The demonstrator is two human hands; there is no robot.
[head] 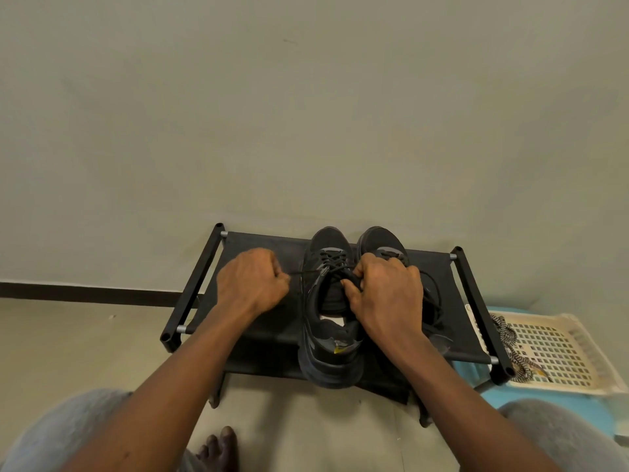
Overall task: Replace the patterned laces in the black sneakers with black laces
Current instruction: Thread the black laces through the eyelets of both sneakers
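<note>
Wall, plain and pale, fills the upper half of your view, and beige floor runs beneath it. Against the wall stands a low black shoe rack with a fabric shelf and tube frame. Two black sneakers sit side by side on that shelf, toes towards the wall: the left sneaker lies open to you, heel overhanging the near edge, while the right sneaker is mostly hidden behind your right arm. To the right of the rack lies a cream plastic basket with a grid bottom. Your right hand is curled over the left sneaker's upper, thumb pressed on the tongue, fingers gripping the eyelet side. Your left hand is a fist just left of that shoe, pinching one lace end. Patterned laces, black and white, hang over the basket's near rim. The black lace is threaded through the left sneaker's eyelets, one strand pulled taut into your left hand.
</note>
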